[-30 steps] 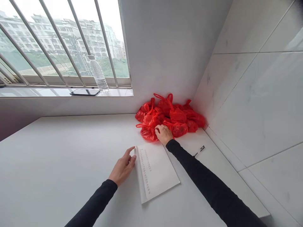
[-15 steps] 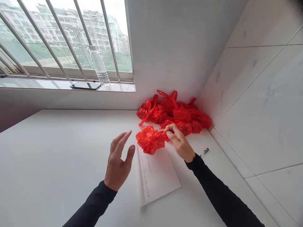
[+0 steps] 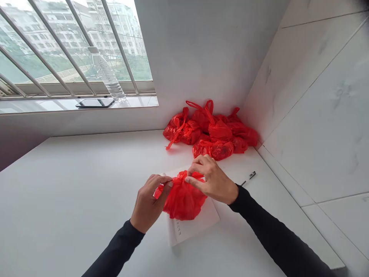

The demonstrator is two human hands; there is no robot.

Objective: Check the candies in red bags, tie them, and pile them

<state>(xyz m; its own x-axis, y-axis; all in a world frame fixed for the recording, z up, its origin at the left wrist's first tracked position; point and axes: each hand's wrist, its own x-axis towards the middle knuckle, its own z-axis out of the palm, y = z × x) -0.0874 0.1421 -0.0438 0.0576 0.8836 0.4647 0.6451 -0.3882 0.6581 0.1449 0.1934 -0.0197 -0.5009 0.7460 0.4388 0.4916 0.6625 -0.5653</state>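
Note:
A crumpled red plastic bag (image 3: 184, 202) is between my two hands, over a sheet of paper (image 3: 198, 227) with handwritten numbers. My left hand (image 3: 151, 198) pinches the bag's gathered top at its left side with thumb and fingertips. On the right of that gathered top, my right hand (image 3: 211, 179) pinches the plastic too. Whatever the bag contains is hidden by the folds. Most of the writing on the paper is covered by the bag.
Several knotted red plastic bags (image 3: 219, 132) lie piled in the far corner against the wall. A pen (image 3: 249, 177) rests to the right of the paper. On the sill of the barred window stand a water bottle (image 3: 108, 77) and a flat dark phone or tablet (image 3: 95, 103).
The red bag has moved down and nearer, over the paper. My left hand, open and apart from it before, has closed on its top. My right hand still holds it.

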